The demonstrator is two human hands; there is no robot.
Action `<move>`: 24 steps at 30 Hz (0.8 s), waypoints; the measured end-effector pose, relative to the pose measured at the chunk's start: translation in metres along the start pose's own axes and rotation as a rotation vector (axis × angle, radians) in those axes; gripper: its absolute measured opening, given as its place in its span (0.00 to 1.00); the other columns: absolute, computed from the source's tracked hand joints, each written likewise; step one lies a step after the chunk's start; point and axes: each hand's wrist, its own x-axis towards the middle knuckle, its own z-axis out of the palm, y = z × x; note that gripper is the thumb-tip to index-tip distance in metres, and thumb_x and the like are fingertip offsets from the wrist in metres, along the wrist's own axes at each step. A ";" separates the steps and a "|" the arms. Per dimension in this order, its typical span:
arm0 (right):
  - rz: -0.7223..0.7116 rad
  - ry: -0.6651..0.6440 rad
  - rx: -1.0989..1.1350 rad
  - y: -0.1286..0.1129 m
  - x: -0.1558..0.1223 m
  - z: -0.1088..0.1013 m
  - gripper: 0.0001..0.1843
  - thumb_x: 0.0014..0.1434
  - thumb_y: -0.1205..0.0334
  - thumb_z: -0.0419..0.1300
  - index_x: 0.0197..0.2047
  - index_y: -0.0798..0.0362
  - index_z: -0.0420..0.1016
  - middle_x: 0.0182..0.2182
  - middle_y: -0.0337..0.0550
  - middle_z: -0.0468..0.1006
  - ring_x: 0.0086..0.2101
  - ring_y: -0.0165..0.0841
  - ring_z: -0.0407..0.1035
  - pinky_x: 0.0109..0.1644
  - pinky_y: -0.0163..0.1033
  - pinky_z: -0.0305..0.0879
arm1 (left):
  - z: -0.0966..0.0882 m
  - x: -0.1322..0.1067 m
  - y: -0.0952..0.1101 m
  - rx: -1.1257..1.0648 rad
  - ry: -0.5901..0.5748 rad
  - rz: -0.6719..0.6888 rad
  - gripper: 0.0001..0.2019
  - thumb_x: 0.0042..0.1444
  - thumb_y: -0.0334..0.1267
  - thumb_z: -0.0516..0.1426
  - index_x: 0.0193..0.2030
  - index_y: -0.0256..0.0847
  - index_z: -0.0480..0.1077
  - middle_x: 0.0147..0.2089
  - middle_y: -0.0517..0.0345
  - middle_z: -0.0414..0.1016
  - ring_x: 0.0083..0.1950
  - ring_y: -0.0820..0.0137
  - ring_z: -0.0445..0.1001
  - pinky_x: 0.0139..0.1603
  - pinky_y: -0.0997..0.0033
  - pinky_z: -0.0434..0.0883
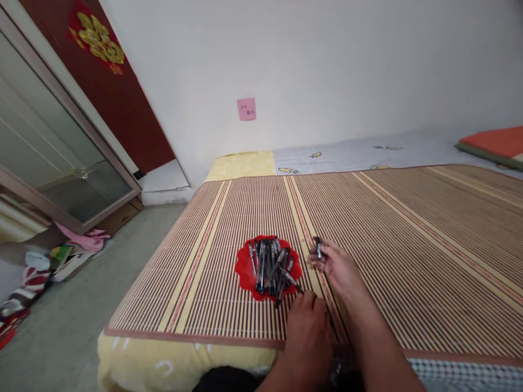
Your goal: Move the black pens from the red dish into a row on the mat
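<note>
A red scalloped plate [242, 270] on the striped mat holds a heap of black-and-clear pens [267, 264], some poking past its rim. My left hand [309, 329] is closed just off the plate's lower right edge, back of the hand up. One slim pen [291, 279] runs from the heap to its fingertips, and the fingers hide its end. To the right of the plate my right hand [338, 268] is raised above the mat. Its thumb and fingers pinch a short-looking dark pen [318, 249], partly hidden by the fingers.
The striped mat [229, 316] covers a bed with yellow bedding [183, 359] at its front edge. A folded orange cloth [494, 144] lies at the back right. A pink note [246, 109] sticks to the wall. A glass-panelled door [61, 136] and floor clutter [73, 250] are at the left.
</note>
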 end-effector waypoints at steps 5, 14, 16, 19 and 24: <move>0.063 -0.133 -0.060 -0.007 -0.002 -0.011 0.21 0.44 0.59 0.70 0.42 0.55 0.75 0.29 0.42 0.78 0.26 0.31 0.72 0.25 0.33 0.64 | 0.008 0.000 0.000 0.086 0.048 0.098 0.08 0.56 0.24 0.53 0.38 0.41 0.68 0.42 0.52 0.72 0.44 0.61 0.68 0.46 0.59 0.68; 0.179 -0.483 -0.352 -0.015 -0.015 -0.004 0.19 0.51 0.50 0.71 0.33 0.55 0.71 0.19 0.29 0.60 0.18 0.21 0.50 0.20 0.30 0.45 | -0.008 0.003 0.003 0.058 0.207 0.204 0.08 0.57 0.24 0.53 0.37 0.40 0.68 0.40 0.54 0.73 0.40 0.63 0.69 0.43 0.61 0.71; 0.204 -0.529 -0.334 -0.016 -0.017 -0.001 0.19 0.50 0.51 0.72 0.34 0.55 0.72 0.20 0.29 0.61 0.19 0.20 0.49 0.21 0.30 0.44 | -0.013 0.004 0.004 0.039 0.232 0.226 0.09 0.58 0.24 0.52 0.40 0.41 0.70 0.42 0.54 0.74 0.42 0.63 0.71 0.43 0.61 0.72; 0.196 -0.468 -0.199 -0.016 -0.015 -0.001 0.18 0.50 0.52 0.72 0.33 0.55 0.71 0.19 0.29 0.60 0.19 0.20 0.50 0.21 0.28 0.46 | -0.024 0.005 0.001 0.008 0.347 0.285 0.20 0.61 0.26 0.50 0.59 0.41 0.64 0.55 0.49 0.73 0.54 0.62 0.71 0.52 0.61 0.72; 0.102 -0.188 0.084 -0.013 -0.001 -0.009 0.19 0.48 0.54 0.73 0.27 0.54 0.68 0.19 0.32 0.63 0.19 0.20 0.52 0.17 0.26 0.46 | -0.053 0.015 -0.013 0.133 0.538 0.122 0.22 0.63 0.26 0.49 0.63 0.40 0.61 0.60 0.45 0.68 0.59 0.59 0.67 0.59 0.55 0.68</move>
